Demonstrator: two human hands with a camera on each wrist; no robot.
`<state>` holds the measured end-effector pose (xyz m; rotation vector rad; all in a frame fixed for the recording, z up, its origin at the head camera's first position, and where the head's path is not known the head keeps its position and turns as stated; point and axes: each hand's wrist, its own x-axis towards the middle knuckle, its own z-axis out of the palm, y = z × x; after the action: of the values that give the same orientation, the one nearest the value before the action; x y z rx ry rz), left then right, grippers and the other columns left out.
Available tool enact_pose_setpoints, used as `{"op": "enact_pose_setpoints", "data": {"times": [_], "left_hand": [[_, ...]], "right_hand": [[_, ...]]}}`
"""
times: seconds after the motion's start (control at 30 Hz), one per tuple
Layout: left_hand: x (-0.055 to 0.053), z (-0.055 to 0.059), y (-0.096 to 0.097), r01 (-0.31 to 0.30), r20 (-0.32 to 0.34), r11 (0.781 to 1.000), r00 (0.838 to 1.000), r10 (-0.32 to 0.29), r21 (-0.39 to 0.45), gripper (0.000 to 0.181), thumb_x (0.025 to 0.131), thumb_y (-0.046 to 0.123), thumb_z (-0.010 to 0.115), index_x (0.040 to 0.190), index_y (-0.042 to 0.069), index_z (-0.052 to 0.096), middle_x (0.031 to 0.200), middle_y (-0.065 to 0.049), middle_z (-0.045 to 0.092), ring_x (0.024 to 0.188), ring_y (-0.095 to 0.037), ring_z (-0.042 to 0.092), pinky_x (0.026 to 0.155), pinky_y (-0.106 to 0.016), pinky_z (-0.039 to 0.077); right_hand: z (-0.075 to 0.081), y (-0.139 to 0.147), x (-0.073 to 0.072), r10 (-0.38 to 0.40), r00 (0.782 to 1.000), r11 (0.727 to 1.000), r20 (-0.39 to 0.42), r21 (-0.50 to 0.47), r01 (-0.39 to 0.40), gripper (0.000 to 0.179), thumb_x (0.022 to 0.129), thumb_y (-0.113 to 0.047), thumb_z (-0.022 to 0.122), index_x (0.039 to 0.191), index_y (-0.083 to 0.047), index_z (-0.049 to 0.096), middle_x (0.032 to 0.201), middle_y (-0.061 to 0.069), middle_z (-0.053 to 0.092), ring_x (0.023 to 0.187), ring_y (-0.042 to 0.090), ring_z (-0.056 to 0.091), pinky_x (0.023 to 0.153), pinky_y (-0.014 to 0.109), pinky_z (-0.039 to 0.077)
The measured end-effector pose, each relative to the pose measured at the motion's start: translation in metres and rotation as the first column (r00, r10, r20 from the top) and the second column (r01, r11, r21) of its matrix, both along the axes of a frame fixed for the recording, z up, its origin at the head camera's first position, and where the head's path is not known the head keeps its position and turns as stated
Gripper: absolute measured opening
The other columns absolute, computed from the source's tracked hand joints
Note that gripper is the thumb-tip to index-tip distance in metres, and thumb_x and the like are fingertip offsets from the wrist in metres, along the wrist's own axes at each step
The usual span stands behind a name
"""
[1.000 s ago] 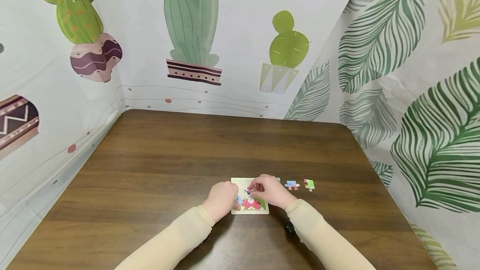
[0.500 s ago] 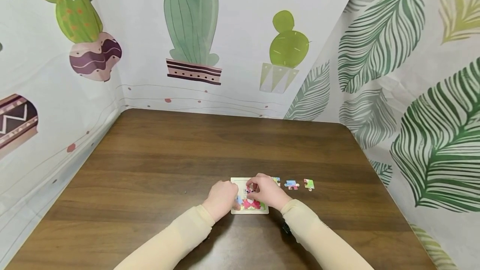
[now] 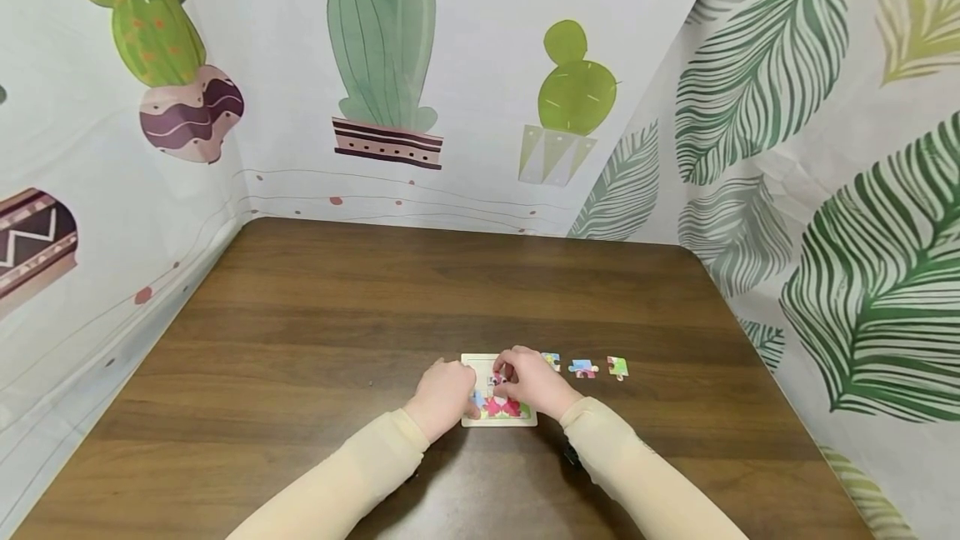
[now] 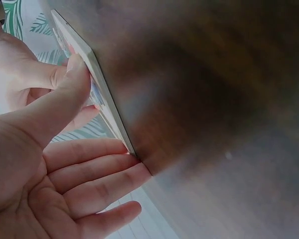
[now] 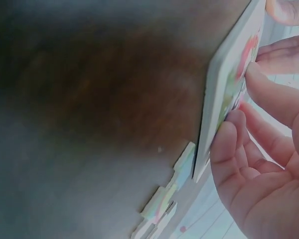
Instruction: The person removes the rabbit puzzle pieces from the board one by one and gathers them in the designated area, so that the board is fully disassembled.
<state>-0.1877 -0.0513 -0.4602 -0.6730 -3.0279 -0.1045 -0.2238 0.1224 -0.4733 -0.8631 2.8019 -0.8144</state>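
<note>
A small jigsaw puzzle board (image 3: 483, 423) with a pale rim lies on the table. Its lower part shows pink, blue and green fitted pieces. My left hand (image 3: 442, 390) holds the board's left side, the thumb (image 4: 79, 74) on the near edge and the fingers at the far corner. Over the middle of the board, my right hand (image 3: 536, 383) pinches a puzzle piece (image 3: 498, 379) with a pink and white picture between thumb and forefinger. The piece is down at the board; its fit is partly hidden by the fingers. In the right wrist view, the other fingertips are close to the board's edge.
Just right of the board lie loose puzzle pieces: one partly behind the right hand (image 3: 552, 361), a blue and pink one (image 3: 582, 368) and a green one (image 3: 617, 367). The brown wooden table (image 3: 300, 315) meets a patterned cloth backdrop (image 3: 480, 107).
My right hand has shifted slightly left over the board with the puzzle piece, uncovering more of the nearest loose piece. The left hand stays in place.
</note>
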Motion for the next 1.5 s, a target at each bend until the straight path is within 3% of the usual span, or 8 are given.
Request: {"op": "enact_pose_setpoints", "data": {"times": [0.33,0.7,1.1,1.27,1.5], "left_hand": [[0.0,0.0,0.0,-0.006,0.017,1.0,1.0,0.006,0.003,0.036,0.061,0.038,0.085,0.06,0.013,0.059,0.059,0.001,0.062,0.058,-0.018,0.064,0.087,-0.039,0.049],[-0.001,0.001,0.001,-0.015,0.029,1.0,0.999,0.014,0.014,0.036,0.061,0.037,0.085,0.059,0.013,0.058,0.061,0.0,0.064,0.062,-0.02,0.066,0.089,-0.04,0.048],[-0.001,0.0,0.001,-0.017,0.038,1.0,0.999,0.016,0.023,0.036,0.061,0.035,0.085,0.057,0.014,0.056,0.063,0.0,0.063,0.061,-0.02,0.065,0.089,-0.04,0.048],[-0.001,0.002,0.001,-0.017,0.045,1.0,0.999,0.016,0.026,0.035,0.061,0.034,0.085,0.057,0.014,0.056,0.065,-0.001,0.065,0.063,-0.021,0.066,0.09,-0.041,0.048],[-0.001,0.001,0.001,-0.016,0.05,0.999,0.999,0.014,0.032,0.034,0.062,0.032,0.085,0.057,0.014,0.056,0.064,0.0,0.063,0.06,-0.019,0.064,0.09,-0.04,0.048]], "right_hand": [[0.003,0.003,-0.003,0.014,0.998,0.999,0.067,-0.043,-0.011,0.025,0.078,-0.013,0.077,0.091,-0.009,0.056,0.071,-0.003,0.054,0.062,0.009,0.049,0.057,0.022,0.043],[0.004,0.008,-0.005,-0.003,0.991,0.99,0.135,-0.136,0.022,0.008,0.088,-0.003,0.064,0.089,-0.01,0.06,0.071,-0.003,0.057,0.062,0.007,0.052,0.057,0.021,0.045],[0.01,0.016,-0.005,-0.001,0.949,0.942,0.316,-0.317,0.107,0.007,0.088,0.003,0.061,0.092,-0.001,0.059,0.076,0.01,0.06,0.065,0.022,0.066,0.059,0.031,0.056],[0.011,0.027,-0.006,-0.003,0.943,0.936,0.333,-0.33,0.119,0.006,0.089,-0.001,0.061,0.094,-0.003,0.06,0.078,0.009,0.059,0.066,0.022,0.065,0.062,0.031,0.056],[0.005,0.056,-0.007,0.002,0.952,0.946,0.305,-0.31,0.097,0.005,0.088,-0.002,0.064,0.092,-0.002,0.061,0.075,0.01,0.063,0.06,0.017,0.061,0.055,0.03,0.054]]}}
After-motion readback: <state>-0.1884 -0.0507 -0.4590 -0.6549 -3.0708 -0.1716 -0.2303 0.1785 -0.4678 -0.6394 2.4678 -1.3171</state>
